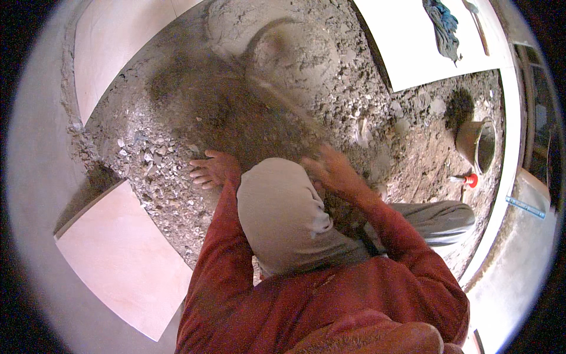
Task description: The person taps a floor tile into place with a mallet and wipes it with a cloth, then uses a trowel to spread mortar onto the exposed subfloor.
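Observation:
My left hand [217, 169] rests on loose gravel [162, 177] left of my bent knee, its fingers spread and nothing in them. Right of the knee, my right hand [332, 170] is low over the brown dirt [253, 127], slightly blurred. Its fingers reach toward the knee and appear apart, with no object visible in them. A pale grey mound of powdery material [295, 56] lies ahead of both hands. The knee in light grey trousers [280, 206] stands between the hands and hides the ground under it.
Pale tiles lie at the near left [124, 253] and far left [127, 47]. A white slab [407, 35] at the far right carries a blue-grey cloth [442, 26] and a thin stick-like tool [477, 26]. Rightward are a hollow cylinder [469, 138], a red-ended object [470, 180] and a blue bar [526, 207].

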A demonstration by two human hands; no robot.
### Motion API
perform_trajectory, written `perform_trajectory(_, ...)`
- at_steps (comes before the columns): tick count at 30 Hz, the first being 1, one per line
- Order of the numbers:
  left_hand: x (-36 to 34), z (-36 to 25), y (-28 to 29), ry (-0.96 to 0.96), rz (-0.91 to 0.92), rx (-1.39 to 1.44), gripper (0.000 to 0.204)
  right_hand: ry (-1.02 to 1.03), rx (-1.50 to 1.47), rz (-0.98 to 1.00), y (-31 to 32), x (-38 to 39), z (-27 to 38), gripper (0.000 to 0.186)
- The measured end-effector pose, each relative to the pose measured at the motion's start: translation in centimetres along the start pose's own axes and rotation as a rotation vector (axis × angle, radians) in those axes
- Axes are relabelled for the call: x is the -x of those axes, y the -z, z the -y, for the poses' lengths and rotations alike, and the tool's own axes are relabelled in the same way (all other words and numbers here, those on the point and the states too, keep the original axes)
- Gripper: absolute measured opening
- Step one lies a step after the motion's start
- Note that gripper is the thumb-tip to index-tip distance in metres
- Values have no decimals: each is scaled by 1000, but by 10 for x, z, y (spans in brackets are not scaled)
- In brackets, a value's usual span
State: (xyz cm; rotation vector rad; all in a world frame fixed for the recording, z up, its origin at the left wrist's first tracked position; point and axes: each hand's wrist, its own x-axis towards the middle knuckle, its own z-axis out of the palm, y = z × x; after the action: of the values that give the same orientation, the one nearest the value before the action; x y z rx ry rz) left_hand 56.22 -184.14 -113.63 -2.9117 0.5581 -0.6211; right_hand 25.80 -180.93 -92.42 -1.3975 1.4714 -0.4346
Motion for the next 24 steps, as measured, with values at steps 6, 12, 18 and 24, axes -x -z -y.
perform_trajectory(6,-4,14,8,-22,-3,13,66,51,-7,-167,-69,-89,29,55)
perform_trajectory(12,-14,28,9,-1,1,13,66,50,110,-345,-66,-83,13,56)
perform_trajectory(18,-6,10,8,14,53,65,67,-10,-162,-334,-31,-81,-32,50)
perform_trajectory(24,-1,-7,5,28,97,94,67,-337,-294,-221,26,-77,-35,46)
